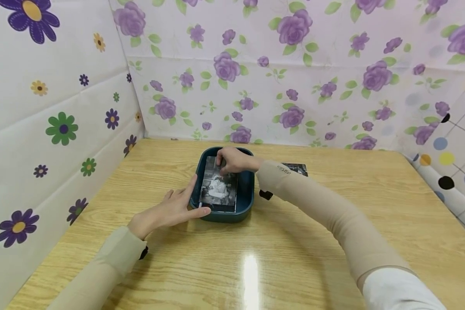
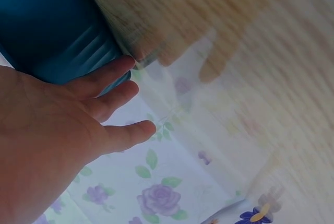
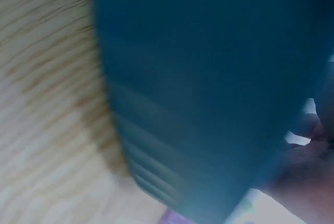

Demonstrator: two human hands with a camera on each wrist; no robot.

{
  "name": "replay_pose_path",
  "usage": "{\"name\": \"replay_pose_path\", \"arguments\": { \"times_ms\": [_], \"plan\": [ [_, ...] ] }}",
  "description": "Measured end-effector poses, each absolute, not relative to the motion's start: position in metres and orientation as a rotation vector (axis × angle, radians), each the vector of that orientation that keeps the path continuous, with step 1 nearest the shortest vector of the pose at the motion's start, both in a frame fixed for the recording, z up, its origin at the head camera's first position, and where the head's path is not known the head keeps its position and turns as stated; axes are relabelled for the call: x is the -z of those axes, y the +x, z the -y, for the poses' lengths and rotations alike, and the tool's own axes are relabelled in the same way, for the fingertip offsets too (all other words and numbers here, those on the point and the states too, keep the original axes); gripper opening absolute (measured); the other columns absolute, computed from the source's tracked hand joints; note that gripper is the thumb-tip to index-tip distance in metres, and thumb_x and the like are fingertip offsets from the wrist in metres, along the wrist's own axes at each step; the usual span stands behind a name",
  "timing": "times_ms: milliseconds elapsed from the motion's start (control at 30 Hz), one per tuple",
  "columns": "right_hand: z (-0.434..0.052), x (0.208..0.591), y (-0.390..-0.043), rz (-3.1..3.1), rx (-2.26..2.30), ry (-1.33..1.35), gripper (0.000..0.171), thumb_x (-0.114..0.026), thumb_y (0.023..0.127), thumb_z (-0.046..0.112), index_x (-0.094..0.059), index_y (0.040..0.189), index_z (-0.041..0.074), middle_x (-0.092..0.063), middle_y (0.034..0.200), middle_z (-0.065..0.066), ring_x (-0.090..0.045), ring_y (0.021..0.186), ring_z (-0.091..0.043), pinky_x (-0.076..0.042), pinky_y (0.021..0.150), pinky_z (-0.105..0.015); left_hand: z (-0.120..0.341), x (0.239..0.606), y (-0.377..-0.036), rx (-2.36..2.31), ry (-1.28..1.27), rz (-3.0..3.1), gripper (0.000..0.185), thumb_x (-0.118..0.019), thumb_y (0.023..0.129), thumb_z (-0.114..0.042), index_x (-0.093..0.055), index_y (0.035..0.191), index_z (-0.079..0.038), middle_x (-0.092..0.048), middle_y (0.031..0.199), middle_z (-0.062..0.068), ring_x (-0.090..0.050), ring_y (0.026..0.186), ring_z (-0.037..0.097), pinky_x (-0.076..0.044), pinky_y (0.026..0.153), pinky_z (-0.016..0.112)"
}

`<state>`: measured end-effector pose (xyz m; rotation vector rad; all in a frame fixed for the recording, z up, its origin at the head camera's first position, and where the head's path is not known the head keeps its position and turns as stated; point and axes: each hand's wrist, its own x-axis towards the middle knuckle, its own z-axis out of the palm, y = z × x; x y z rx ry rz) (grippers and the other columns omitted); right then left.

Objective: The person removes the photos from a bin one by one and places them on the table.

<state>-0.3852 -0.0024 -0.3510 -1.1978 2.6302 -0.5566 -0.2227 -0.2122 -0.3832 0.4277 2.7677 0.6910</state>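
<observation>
A dark teal plastic bin (image 1: pixel 251 189) stands on the wooden table. Inside it lies a black-and-white photo card (image 1: pixel 217 187), with the edge of another dark card showing beneath its near end. My right hand (image 1: pixel 234 160) reaches over the bin, thumb and fingers curled at the upper part of the photo card; its fingertips overlap the picture. In the right wrist view the bin's wall fills most of the picture, and part of the hand shows at the right edge. My left hand (image 1: pixel 170 211), fingers spread, rests against the bin's left side and near corner.
Another dark picture card (image 1: pixel 296 168) lies on the table (image 1: pixel 314 241) right of the bin, partly hidden by the right sleeve. Flower-patterned sheets (image 1: pixel 271 86) cover the walls behind and at the left; a dotted sheet hangs at the right.
</observation>
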Motion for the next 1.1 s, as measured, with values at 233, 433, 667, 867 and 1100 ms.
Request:
{"name": "replay_pose_path", "arguments": {
  "times_ms": [233, 433, 667, 867, 1100],
  "plan": [
    [-0.031, 0.304, -0.392, -2.647, 0.862, -1.096, 0.027, -0.074, 0.079, 0.006, -0.065, 0.103, 0.003, -0.063, 0.107, -0.014, -0.054, 0.087, -0.020, -0.045, 0.078, -0.029, 0.210, 0.374, -0.223, -0.565, 0.442, -2.815, 0.109, -0.048, 0.085, -0.075, 0.013, 0.155, -0.018, -0.029, 0.156, 0.021, -0.016, 0.148, 0.042, 0.004, 0.113, 0.068],
    [-0.089, 0.282, -0.403, -2.646, 1.048, -0.859, 0.026, -0.073, 0.081, 0.008, -0.063, 0.106, 0.007, -0.059, 0.107, -0.010, -0.051, 0.083, -0.018, -0.044, 0.073, -0.029, 0.210, 0.372, -0.221, -0.533, 0.431, -2.811, 0.112, -0.049, 0.084, -0.075, 0.012, 0.156, -0.016, -0.023, 0.158, 0.022, -0.013, 0.149, 0.040, 0.003, 0.112, 0.069],
    [-0.174, 0.280, -0.410, -2.700, 0.956, -0.733, 0.028, -0.072, 0.084, 0.008, -0.063, 0.110, 0.005, -0.057, 0.115, -0.012, -0.048, 0.087, -0.020, -0.043, 0.075, -0.031, 0.209, 0.372, -0.221, -0.569, 0.419, -2.807, 0.112, -0.051, 0.084, -0.073, 0.011, 0.156, -0.015, -0.025, 0.158, 0.021, -0.014, 0.149, 0.041, 0.003, 0.113, 0.069],
    [-0.239, 0.293, -0.408, -2.697, 0.871, -0.647, 0.027, -0.071, 0.084, 0.007, -0.062, 0.108, 0.001, -0.054, 0.121, -0.015, -0.046, 0.094, -0.022, -0.041, 0.079, -0.033, 0.208, 0.372, -0.221, -0.586, 0.425, -2.802, 0.111, -0.051, 0.084, -0.072, 0.012, 0.156, -0.015, -0.023, 0.158, 0.021, -0.014, 0.149, 0.041, 0.003, 0.112, 0.069],
    [-0.291, 0.312, -0.399, -2.709, 0.812, -0.572, 0.025, -0.074, 0.082, 0.007, -0.064, 0.105, 0.000, -0.054, 0.128, -0.019, -0.047, 0.103, -0.025, -0.040, 0.078, -0.033, 0.207, 0.373, -0.221, -0.591, 0.432, -2.796, 0.110, -0.050, 0.085, -0.072, 0.013, 0.155, -0.016, -0.023, 0.158, 0.023, -0.014, 0.148, 0.042, 0.002, 0.112, 0.069]
  ]
}}
